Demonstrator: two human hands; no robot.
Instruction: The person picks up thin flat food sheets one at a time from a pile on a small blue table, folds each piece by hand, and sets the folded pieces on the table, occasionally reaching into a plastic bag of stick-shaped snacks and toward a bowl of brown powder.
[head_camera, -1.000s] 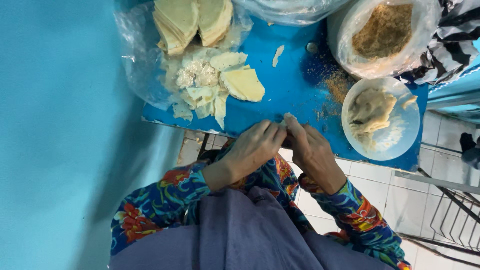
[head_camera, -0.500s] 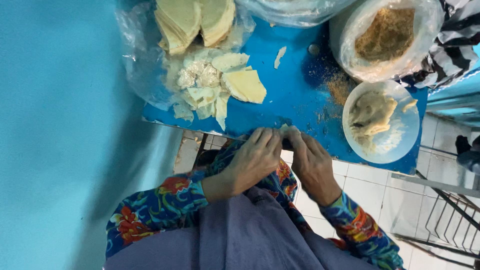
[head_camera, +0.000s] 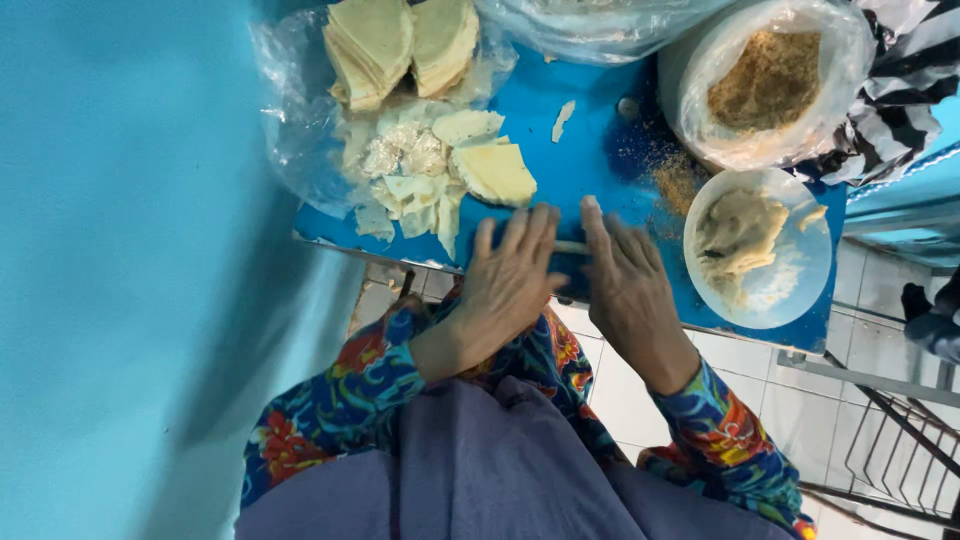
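Rolling a thin pale strip (head_camera: 572, 247) under flat open left hand (head_camera: 512, 275) and right hand (head_camera: 625, 280) at the bench (head_camera: 600, 150) near edge; likely even pressure next.

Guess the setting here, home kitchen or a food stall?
Probably a small food-making spot, maybe a stall; I can't say for sure. A blue table holds stacked dough wrappers, a bag of brown crumbs and a bowl of filling, with tiled floor below.

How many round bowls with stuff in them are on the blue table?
2. A plastic-lined white bowl of brown crumbs at the far right, and a round white bowl of pale dough nearer, beside the right hand.
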